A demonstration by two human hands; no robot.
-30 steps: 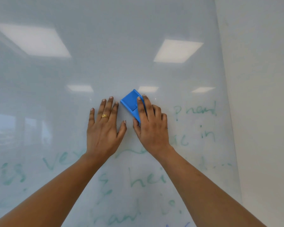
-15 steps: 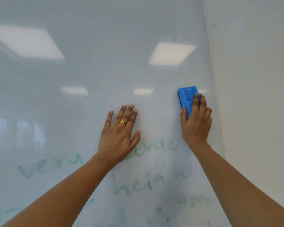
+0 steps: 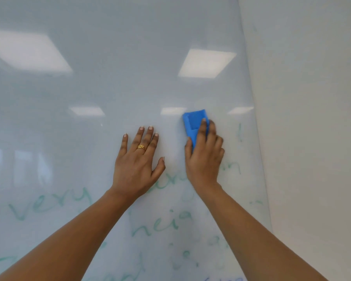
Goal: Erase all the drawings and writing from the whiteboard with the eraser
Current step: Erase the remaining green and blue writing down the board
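The blue rectangular plastic eraser (image 3: 194,122) lies flat against the glossy white whiteboard (image 3: 109,57), with its long side almost upright and tilted a little. The right hand (image 3: 205,159) holds the eraser from below. Its fingers (image 3: 204,128) lie over the lower half and the thumb presses on the left edge, so the eraser is gripped between thumb and fingers. Only the upper part of the eraser shows.

Left of the eraser and a little lower, near it but not touching, the left hand (image 3: 137,165) rests flat on the board. Its fingers are straight and slightly spread, and it holds nothing. A thin gold ring (image 3: 141,147) sits on one finger of this hand.

Below the eraser there is pale green handwriting (image 3: 160,222), partly smeared. Far to the lower left of the eraser the word "very" (image 3: 53,201) can be read. Just right of the eraser stand a few thin green strokes (image 3: 240,132). Far below the eraser, at the bottom edge of the view, there is a small blue mark (image 3: 223,279), and I cannot tell what it is.

Above the eraser the board shows bright reflections of square ceiling lights (image 3: 207,62). Right of the eraser, past the edge of the board, is a plain cream wall (image 3: 312,118).
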